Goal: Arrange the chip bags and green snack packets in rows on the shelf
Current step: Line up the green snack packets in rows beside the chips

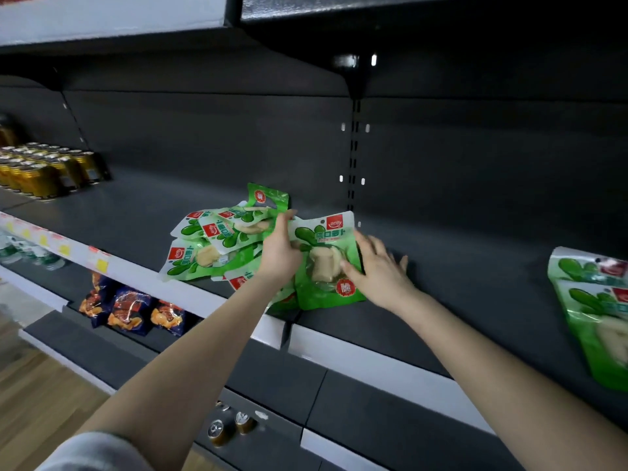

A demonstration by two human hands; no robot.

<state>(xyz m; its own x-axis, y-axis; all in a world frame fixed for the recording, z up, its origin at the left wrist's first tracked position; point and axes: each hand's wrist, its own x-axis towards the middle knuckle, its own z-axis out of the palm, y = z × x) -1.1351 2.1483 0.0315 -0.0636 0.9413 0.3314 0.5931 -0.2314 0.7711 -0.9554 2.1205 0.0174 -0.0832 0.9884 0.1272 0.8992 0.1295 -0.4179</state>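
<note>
A loose heap of green snack packets lies on the dark middle shelf, near its front edge. My left hand reaches into the heap's right side, fingers curled on a packet's edge. One green packet lies flat just right of the heap. My right hand rests on its right edge with straight spread fingers, thumb on the packet's face. Two more green packets lie overlapped at the far right of the same shelf. Dark blue and orange chip bags sit on the shelf below, at the left.
Gold cans stand in rows at the far left of the middle shelf. White price rails run along the shelf fronts. A few can tops show on a lower shelf. Water bottles sit at the lower left. Wooden floor lies below.
</note>
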